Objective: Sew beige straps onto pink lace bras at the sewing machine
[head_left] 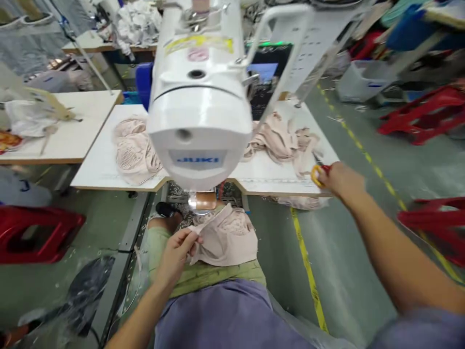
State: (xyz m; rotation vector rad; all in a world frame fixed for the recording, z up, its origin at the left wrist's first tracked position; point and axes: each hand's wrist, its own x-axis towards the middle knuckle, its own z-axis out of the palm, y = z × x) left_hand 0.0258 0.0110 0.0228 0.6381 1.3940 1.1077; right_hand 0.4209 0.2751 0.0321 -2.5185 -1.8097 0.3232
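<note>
My left hand [178, 252] pinches the edge of a pale pink bra piece [227, 237] that lies on my lap, just below the white sewing machine head [199, 97]. My right hand [339, 178] is stretched out to the table's right front corner and is closed around a small tool with yellow and red handles [319, 173], probably scissors or snips. The tool sits at the edge of a heap of pink fabric pieces [286, 138] on the white table [269, 177].
A second pile of pink pieces [134, 150] lies on the table's left side. Red plastic stools [34, 232] [436, 228] stand on the green floor at left and right. A yellow floor line [308, 276] runs beside my seat. Another table [72, 131] stands at left.
</note>
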